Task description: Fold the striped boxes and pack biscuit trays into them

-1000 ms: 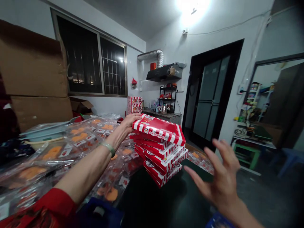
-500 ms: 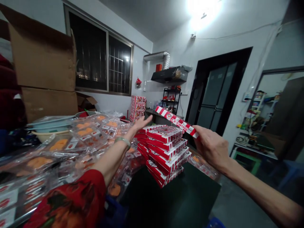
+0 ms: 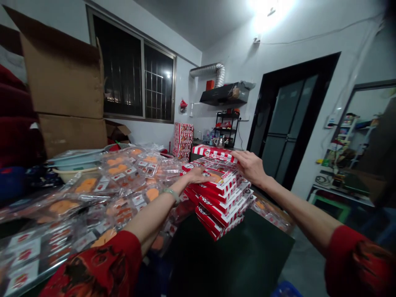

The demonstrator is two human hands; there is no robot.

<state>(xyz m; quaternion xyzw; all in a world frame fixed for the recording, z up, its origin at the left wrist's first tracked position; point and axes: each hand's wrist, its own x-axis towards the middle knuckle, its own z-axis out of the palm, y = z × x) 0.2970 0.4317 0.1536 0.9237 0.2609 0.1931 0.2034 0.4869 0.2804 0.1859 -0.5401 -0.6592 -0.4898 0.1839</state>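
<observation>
Red-and-white striped boxes [image 3: 218,198] sit in a tall, leaning stack on a dark surface [image 3: 229,264], between the hands. The left hand [image 3: 198,175] lies open and flat on the stack's top left. The right hand [image 3: 250,166] rests open over its far top edge. Light, even pushing from both sides helps the edges line up. Clear packets of orange food [image 3: 123,173] lie left of the left hand.

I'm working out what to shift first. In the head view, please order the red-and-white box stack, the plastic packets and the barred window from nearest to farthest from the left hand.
1. Red-and-white box stack: directly under the left hand, touching it.
2. Plastic packets: beside the stack, on the hand's left.
3. Barred window: on the far wall, ahead and to the left.
</observation>
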